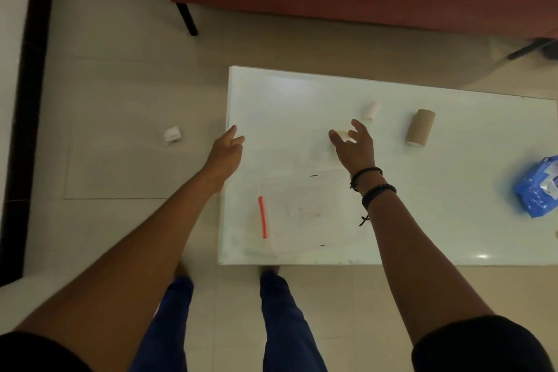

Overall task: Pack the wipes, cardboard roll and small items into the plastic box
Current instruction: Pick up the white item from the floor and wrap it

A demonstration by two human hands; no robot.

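Both grips are spread open, holding nothing: my left grip point(227, 148) at the surface's point(453, 220) left edge, my right grip point(354, 145) over a small yellow item point(341, 132). Roll point(420, 131) lies right of it, wipes point(539, 187) at the right edge, box point(305, 211) by the near edge.

Two hands. One cardboard roll point(420, 127) lies right of the right hand point(354, 146), and one blue wipes pack point(539, 187) farther right. One clear plastic box point(302, 211) sits nearer than both hands, between the forearms. Small items number three: one pale pink cylinder point(370, 110) just beyond the right fingertips, one yellowish piece point(341, 133) at them — and one white piece point(172, 135) left of the left hand point(226, 149).
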